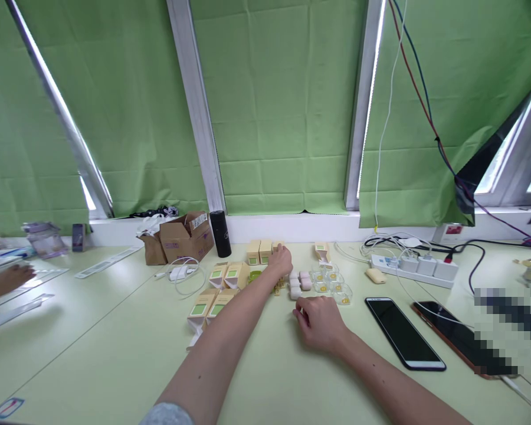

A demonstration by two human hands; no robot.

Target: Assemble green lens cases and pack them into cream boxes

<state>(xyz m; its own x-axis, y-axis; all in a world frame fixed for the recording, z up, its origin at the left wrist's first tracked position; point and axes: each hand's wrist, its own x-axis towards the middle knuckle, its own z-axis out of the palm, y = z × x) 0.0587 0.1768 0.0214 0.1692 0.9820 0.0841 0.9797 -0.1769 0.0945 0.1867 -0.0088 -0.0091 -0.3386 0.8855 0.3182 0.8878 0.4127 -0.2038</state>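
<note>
My left hand (281, 261) reaches far across the table, its fingers closed around a small cream paper box (276, 244) at the end of the back row. Next to it stand more cream boxes (253, 252) with green labels. My right hand (321, 321) is nearer to me, fingers curled in; whatever they may hold is hidden. Just beyond it are several pale pink round-edged pieces (295, 286) in a cluster. Clear plastic cups (336, 287) with yellow bits lie to their right. Small gold pieces (278, 287) and a green round item (254, 275) sit beside my left forearm.
More boxes (199, 307) stand left of my left arm. A brown carton (186, 236) and a black bottle (220, 234) are at the back. Two phones (405, 333) and a power strip (416, 268) with cables lie right. Another person's hand (13, 277) shows at far left.
</note>
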